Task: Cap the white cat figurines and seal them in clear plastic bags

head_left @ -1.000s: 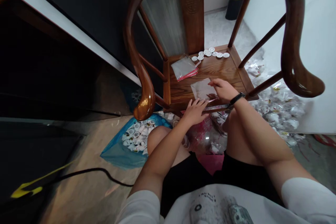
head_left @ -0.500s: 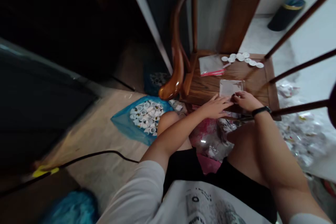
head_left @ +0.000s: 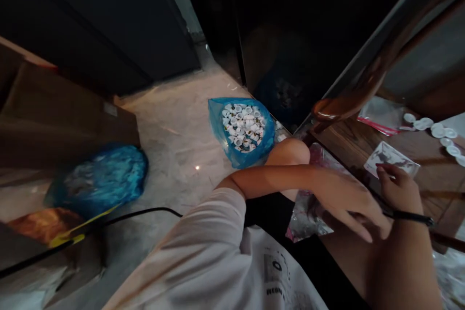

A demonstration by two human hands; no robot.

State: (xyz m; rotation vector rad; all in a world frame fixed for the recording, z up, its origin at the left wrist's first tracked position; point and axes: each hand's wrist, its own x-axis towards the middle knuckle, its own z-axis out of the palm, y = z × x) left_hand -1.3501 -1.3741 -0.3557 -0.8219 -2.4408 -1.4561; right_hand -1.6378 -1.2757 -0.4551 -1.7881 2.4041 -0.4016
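Observation:
My right hand (head_left: 399, 190) is over the front of the wooden chair seat (head_left: 336, 143), its thumb and fingers pinched at the near edge of a small clear plastic bag (head_left: 392, 159). A bit of red shows at those fingertips. The bag lies flat and looks whitish inside; its contents are hard to make out. Over my lap, beside my right wrist, my left hand (head_left: 350, 201) is slightly blurred with its fingers stretched out and nothing visible in them. Farther back on the seat lie flat clear bags with red edges (head_left: 379, 115) and several round white pieces (head_left: 438, 130).
A blue bag (head_left: 218, 116) full of small white cup-like pieces (head_left: 244, 128) stands on the floor by my knee. Left of it are another blue bag (head_left: 119, 174), a cardboard box (head_left: 72, 116) and a black cable (head_left: 138, 211). The chair's curved arm (head_left: 332, 109) rises above the seat.
My view has swung left, bringing the box and second blue bag into sight. My left hand has moved off the clear bag toward my lap. The right hand stays at the bag's edge.

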